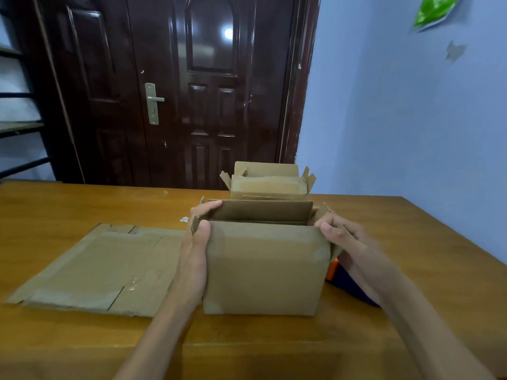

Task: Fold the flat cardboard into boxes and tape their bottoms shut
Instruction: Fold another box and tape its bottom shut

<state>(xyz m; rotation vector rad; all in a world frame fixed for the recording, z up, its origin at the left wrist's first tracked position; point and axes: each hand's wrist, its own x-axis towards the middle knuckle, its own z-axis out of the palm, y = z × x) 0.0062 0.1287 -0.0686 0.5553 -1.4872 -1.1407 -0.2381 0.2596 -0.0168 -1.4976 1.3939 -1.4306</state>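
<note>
Box (264, 267) upright on the wooden surface (82, 204), open top up, between my two hands. Left hand (196, 242) grips its left top corner: thumb on the near wall, fingers curled over the rim into the opening. Right hand (345, 242) holds the right top edge, thumb on the near corner, fingers wrapped around the side flap. Flat cardboard (104, 267) lies just left of my left hand. A second open box (269, 183) stands beyond both hands, behind the held one. Orange-and-dark object (333, 270) under my right wrist, mostly hidden.
</note>
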